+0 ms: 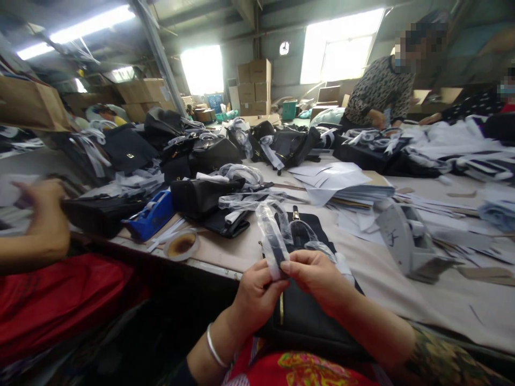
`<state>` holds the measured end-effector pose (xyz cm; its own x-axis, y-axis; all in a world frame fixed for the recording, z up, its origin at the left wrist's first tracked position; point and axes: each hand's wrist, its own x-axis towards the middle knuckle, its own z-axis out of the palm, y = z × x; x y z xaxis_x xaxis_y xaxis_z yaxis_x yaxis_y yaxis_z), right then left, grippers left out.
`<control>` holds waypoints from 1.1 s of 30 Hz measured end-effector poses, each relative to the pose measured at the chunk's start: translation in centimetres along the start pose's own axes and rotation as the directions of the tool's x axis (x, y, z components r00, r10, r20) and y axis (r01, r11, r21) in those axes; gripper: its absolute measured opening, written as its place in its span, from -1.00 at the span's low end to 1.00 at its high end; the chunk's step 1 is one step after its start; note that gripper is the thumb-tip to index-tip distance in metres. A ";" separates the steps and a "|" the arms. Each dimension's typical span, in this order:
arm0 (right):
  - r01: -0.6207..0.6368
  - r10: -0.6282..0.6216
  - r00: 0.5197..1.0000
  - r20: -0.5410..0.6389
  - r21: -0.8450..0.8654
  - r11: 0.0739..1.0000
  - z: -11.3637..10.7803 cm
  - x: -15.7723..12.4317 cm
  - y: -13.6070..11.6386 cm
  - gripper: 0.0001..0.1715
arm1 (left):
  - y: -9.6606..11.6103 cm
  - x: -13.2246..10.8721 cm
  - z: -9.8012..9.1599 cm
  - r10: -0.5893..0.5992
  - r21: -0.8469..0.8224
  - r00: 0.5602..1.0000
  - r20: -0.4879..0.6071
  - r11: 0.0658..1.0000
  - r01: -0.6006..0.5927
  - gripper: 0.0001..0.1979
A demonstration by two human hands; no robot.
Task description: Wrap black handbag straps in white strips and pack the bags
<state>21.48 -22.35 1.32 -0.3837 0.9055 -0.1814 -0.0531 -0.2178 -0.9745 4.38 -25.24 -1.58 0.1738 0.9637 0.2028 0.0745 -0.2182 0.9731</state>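
A black bag (311, 316) with gold-coloured zips lies at the table's front edge, close to my body. Its strap (270, 236), wrapped in clear plastic, rises in a loop above the bag. My left hand (259, 295) pinches the lower end of this wrapped strap. From the other side, my right hand (316, 276) has its thumb and fingers closed on the same strap, touching the left fingertips. A second wrapped loop lies over the bag behind my right hand. The fingers hide the strap's very end.
A blue tape dispenser (152, 215) and a tape roll (182, 245) lie to the left. Right stands a grey tape dispenser (414, 241), near stacked white sheets (341, 182). Several black bags (205, 195) fill the table beyond. A co-worker's arm (38, 228) is at left; another person (380, 88) stands across.
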 end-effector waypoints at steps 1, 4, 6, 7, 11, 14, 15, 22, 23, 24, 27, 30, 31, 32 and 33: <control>0.101 -0.101 0.995 0.008 -0.135 0.986 0.0 -0.1 0.1 -0.64 | -0.1 0.1 -0.4 -0.101 -0.127 0.994 0.037 0.986 0.105 -0.71; 0.421 -0.394 0.904 0.163 -0.494 0.761 -0.3 -0.3 0.6 -0.70 | -0.2 0.8 -1.4 -0.375 -0.514 0.904 0.205 0.744 0.426 -0.51; 0.577 -0.514 0.802 0.305 -0.619 0.533 -0.6 -0.1 1.2 -0.68 | -0.2 1.3 -1.6 -0.458 -0.614 0.841 0.286 0.586 0.528 -0.51; 0.628 -0.550 0.749 0.369 -0.658 0.415 -0.8 0.0 1.5 -0.67 | -0.2 1.6 -1.6 -0.482 -0.628 0.821 0.305 0.546 0.554 -0.53; 0.663 -0.575 0.658 0.486 -0.736 0.136 -1.3 0.4 2.4 -0.71 | -0.2 2.1 -0.9 -0.526 -0.661 0.818 0.232 0.531 0.529 -0.58; 0.576 -0.468 0.807 0.360 -0.657 0.486 -1.7 0.3 1.8 -0.70 | 0.0 1.6 -0.5 -0.477 -0.592 0.874 0.097 0.678 0.436 -0.64; 0.478 -0.374 0.878 0.298 -0.555 0.681 -1.9 0.3 1.4 -0.64 | 0.1 1.3 -0.5 -0.422 -0.514 0.905 0.042 0.768 0.382 -0.67; -0.261 0.211 0.959 0.189 0.302 0.917 -1.0 0.2 -0.1 -0.42 | 0.9 -0.3 -0.4 0.056 0.077 0.998 -0.026 0.996 -0.054 -0.82; -0.271 0.223 0.958 0.180 0.324 0.906 -0.8 0.2 -0.1 -0.43 | 0.9 -0.4 -0.4 0.066 0.080 0.998 -0.016 0.995 -0.064 -0.82; -0.269 0.225 0.960 0.165 0.335 0.903 -0.5 0.1 -0.1 -0.45 | 0.8 -0.4 -0.5 0.070 0.075 0.998 0.001 0.995 -0.070 -0.82; -0.186 0.171 0.982 0.076 0.276 0.943 0.1 -0.2 -0.1 -0.50 | 0.6 -0.1 -1.0 0.024 -0.011 0.996 0.091 1.000 -0.023 -0.81; 0.046 -0.045 0.999 0.011 -0.060 0.997 0.2 -0.5 0.2 -0.61 | 0.4 0.5 -1.4 -0.185 -0.263 0.969 0.162 0.939 0.223 -0.63; 0.160 -0.162 0.987 0.010 -0.232 0.959 0.2 -0.6 0.5 -0.64 | 0.3 0.8 -1.3 -0.272 -0.352 0.946 0.174 0.880 0.318 -0.57; 0.274 -0.285 0.958 0.033 -0.401 0.874 0.2 -0.7 0.8 -0.65 | 0.2 1.1 -1.2 -0.351 -0.431 0.919 0.181 0.812 0.395 -0.53; 0.373 -0.396 0.915 0.080 -0.545 0.751 0.1 -0.8 1.1 -0.67 | 0.1 1.4 -0.9 -0.412 -0.497 0.892 0.188 0.743 0.448 -0.52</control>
<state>21.62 -23.31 0.44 -0.4037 0.8852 0.2310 0.3191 0.3729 -0.8713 3.70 -23.81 -1.09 0.3089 0.9202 -0.2405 -0.3549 0.3461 0.8685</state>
